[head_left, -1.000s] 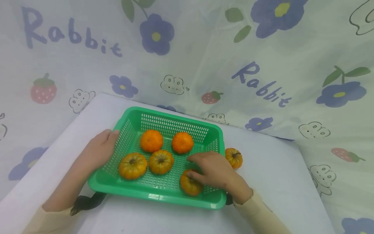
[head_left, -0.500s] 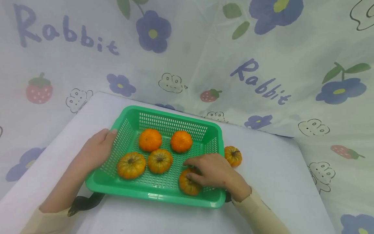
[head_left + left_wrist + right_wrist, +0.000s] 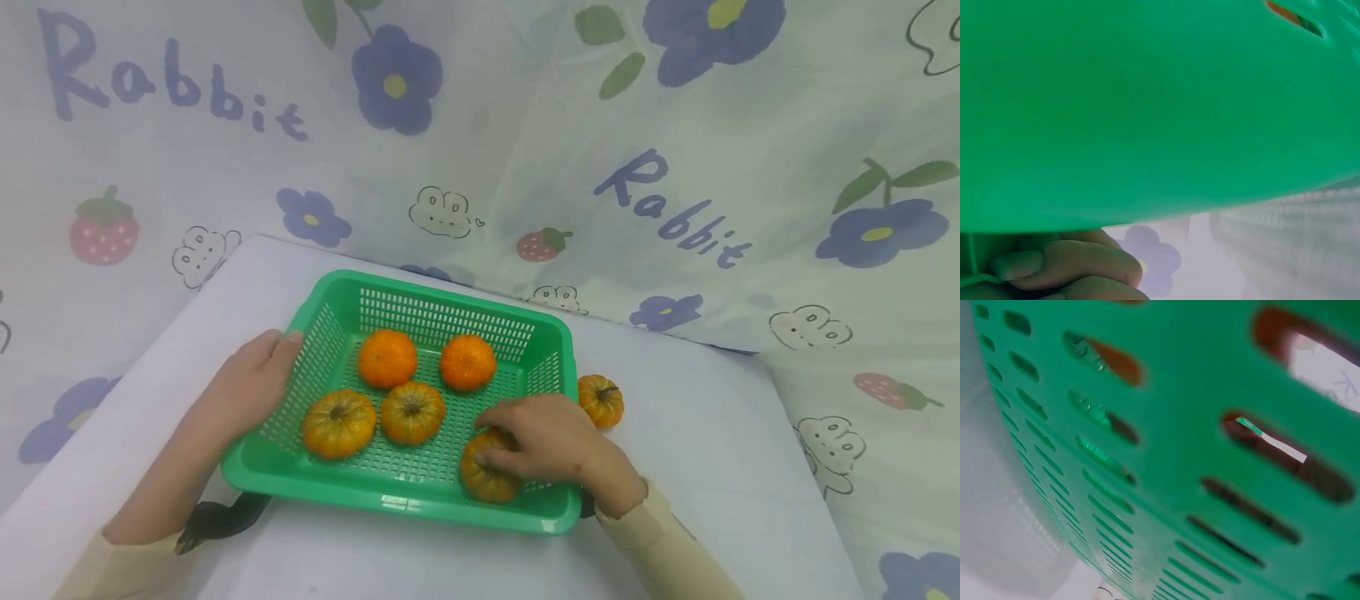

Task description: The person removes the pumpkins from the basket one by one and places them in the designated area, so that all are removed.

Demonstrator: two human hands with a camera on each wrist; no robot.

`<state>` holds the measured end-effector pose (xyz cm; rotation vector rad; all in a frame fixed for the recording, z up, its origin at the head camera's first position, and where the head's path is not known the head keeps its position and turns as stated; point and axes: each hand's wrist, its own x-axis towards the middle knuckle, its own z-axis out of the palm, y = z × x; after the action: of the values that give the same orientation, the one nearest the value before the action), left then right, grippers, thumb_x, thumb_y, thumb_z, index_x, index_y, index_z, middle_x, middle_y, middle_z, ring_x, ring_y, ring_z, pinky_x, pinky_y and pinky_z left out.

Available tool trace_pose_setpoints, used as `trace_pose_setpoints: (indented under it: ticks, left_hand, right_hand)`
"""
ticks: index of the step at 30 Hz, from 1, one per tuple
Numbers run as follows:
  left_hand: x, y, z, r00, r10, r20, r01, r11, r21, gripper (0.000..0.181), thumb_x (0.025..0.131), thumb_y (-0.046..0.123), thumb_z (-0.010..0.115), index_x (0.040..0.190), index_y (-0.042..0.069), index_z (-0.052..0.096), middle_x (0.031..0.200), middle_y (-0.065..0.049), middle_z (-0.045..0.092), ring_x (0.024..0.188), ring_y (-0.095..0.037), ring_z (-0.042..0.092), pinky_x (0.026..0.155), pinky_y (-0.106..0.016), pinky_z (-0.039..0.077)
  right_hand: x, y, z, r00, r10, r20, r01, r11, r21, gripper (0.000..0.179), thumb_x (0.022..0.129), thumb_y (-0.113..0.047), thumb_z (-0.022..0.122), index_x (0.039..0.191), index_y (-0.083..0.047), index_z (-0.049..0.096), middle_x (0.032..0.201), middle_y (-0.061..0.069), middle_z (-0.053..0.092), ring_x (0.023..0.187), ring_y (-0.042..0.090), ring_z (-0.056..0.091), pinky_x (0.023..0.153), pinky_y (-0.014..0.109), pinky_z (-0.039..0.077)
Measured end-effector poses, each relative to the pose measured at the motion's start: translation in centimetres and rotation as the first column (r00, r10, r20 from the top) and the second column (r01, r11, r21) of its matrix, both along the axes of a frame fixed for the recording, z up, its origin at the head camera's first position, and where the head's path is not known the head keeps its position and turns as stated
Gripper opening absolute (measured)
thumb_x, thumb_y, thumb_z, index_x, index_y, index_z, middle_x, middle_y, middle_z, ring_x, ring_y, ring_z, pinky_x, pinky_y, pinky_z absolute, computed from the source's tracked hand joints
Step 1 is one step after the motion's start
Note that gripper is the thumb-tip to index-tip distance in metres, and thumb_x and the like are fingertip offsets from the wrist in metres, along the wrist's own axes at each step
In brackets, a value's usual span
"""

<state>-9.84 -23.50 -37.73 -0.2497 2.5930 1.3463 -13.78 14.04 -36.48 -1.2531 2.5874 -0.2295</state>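
Note:
A green plastic basket [image 3: 330, 492] with slotted walls holds several small pumpkins. My left hand [image 3: 255, 383] grips its left rim; the left wrist view shows fingers [image 3: 1085, 262] curled beneath the edge. At the basket's front right corner, my right hand [image 3: 551, 437] holds a yellow-orange pumpkin [image 3: 483, 479], thumb and fingers around its top. Two bright orange pumpkins [image 3: 387, 359] lie along the back. A larger striped pumpkin [image 3: 339, 424] and a smaller striped one [image 3: 412, 413] sit at front left. Basket wall [image 3: 1160, 425] hides my right hand in the right wrist view.
Another small striped pumpkin [image 3: 602, 402] lies on the white table [image 3: 697, 467], just outside the basket's right wall. A printed curtain [image 3: 480, 150] with flowers and rabbits hangs behind the table and along its sides.

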Motion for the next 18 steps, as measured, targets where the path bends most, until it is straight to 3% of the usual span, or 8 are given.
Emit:
trace_pose_setpoints:
  ticks: [9,18]
  left_hand:
    - [0.01,0.04,0.07,1.0,-0.002,0.0,0.002,1.0,0.004,0.066,0.111,0.056,0.018,0.123,-0.001,0.047,0.094,-0.016,0.058,0.072,-0.028,0.061,0.058,-0.043,0.057]
    - [-0.03,0.08,0.1,1.0,0.002,0.008,-0.002,1.0,0.024,0.066,0.111,0.057,0.019,0.124,-0.001,0.047,0.095,-0.017,0.059,0.071,-0.028,0.062,0.058,-0.043,0.058]
  right_hand:
    - [0.02,-0.05,0.13,1.0,0.005,-0.025,-0.005,1.0,0.006,0.036,0.096,-0.057,0.069,0.107,-0.024,0.078,0.091,-0.017,0.059,0.072,0.004,0.052,0.063,0.024,0.046]
    - [0.04,-0.1,0.06,0.999,-0.018,0.029,0.019,1.0,-0.017,0.034,0.096,-0.057,0.07,0.108,-0.026,0.077,0.092,-0.019,0.067,0.07,0.003,0.054,0.061,0.025,0.046]
